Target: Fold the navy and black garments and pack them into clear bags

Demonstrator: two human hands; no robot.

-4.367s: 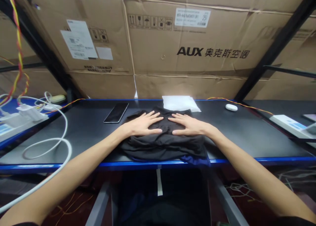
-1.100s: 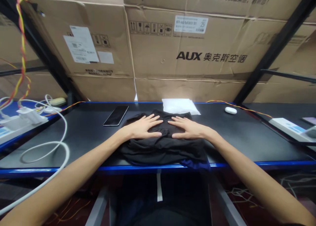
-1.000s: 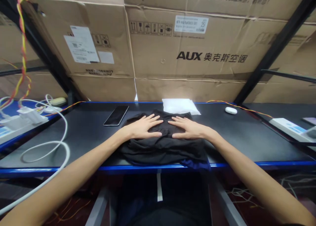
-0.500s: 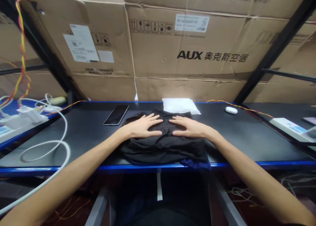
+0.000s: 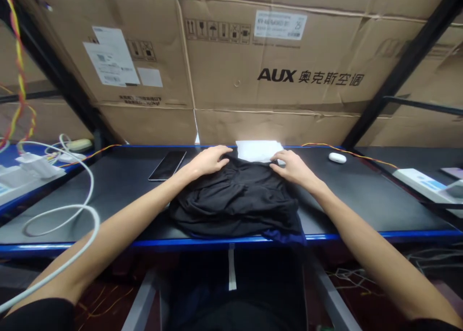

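Note:
A black garment [image 5: 235, 200], wrinkled, with a dark blue part [image 5: 284, 236] at its near right corner, lies on the dark table and reaches its front edge. At the garment's far left corner is my left hand [image 5: 211, 160], thumb and fingers closed on the fabric edge. My right hand [image 5: 293, 167] pinches the far right corner between thumb and fingers. Behind the garment, close to my right fingertips, lies a flat white packet [image 5: 255, 150]. The kind of garment cannot be told from its bunched shape.
A phone [image 5: 167, 166] lies left of the garment, and a small white case [image 5: 337, 158] sits to the right. White cable [image 5: 92, 215] loops across the left side. Power strips [image 5: 421, 181] stand at the sides. Large cardboard boxes [image 5: 224, 89] form the back, behind black frame posts.
Both hands have gone from lying flat on the garment's middle to its far corners, moving outward and away from me. The garment's far part now looks more spread.

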